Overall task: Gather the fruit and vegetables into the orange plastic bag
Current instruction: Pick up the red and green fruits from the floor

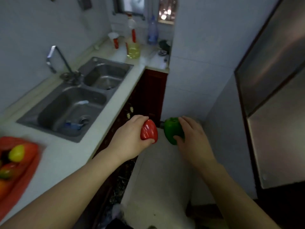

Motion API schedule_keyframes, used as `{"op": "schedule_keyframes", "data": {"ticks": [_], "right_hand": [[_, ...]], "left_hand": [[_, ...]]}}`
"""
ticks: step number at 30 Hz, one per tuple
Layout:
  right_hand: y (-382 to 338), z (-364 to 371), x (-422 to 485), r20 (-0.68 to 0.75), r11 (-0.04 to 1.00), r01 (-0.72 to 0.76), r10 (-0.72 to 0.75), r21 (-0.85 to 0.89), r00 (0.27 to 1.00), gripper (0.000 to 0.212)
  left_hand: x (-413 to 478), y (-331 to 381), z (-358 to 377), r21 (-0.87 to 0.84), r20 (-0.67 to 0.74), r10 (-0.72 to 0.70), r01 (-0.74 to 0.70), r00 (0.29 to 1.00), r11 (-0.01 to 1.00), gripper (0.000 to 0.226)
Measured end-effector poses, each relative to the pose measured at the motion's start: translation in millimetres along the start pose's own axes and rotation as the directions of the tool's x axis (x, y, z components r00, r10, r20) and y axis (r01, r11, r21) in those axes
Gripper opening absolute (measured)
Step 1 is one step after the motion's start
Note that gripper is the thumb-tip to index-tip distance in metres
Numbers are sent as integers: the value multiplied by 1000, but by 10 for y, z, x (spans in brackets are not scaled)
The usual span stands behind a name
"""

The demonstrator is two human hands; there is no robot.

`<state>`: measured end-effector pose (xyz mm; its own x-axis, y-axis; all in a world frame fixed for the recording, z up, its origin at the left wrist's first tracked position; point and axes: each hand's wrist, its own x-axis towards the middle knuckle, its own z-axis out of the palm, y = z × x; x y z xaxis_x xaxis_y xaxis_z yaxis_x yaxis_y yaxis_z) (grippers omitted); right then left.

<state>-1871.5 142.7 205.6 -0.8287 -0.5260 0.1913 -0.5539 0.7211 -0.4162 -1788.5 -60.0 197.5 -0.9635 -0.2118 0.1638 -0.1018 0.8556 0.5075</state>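
Counter (69, 152) runs along the left, orange plastic bag (24, 171) at its near end, already part filled. Left hand (130, 139), nearer the bag, has fingers wrapped around a red pepper (149, 131); right hand (193, 138) grips a green pepper (172, 129). Both held over the floor, bag well off to the left.

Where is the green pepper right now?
In the head view, the green pepper is held in the right hand, right of centre, beside the red pepper in the left hand.
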Motion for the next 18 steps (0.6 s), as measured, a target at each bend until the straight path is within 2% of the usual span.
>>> {"op": "schedule_keyframes", "data": {"ticks": [8, 18], "right_hand": [[-1095, 314, 200, 116, 958, 282, -287, 58, 951, 62], [-2753, 1022, 63, 188, 859, 501, -512, 107, 838, 63]], "left_hand": [[-760, -621, -702, 35, -185, -214, 224, 959, 974, 80], [-2013, -1604, -1614, 14, -373, -437, 476, 819, 879, 76]]}}
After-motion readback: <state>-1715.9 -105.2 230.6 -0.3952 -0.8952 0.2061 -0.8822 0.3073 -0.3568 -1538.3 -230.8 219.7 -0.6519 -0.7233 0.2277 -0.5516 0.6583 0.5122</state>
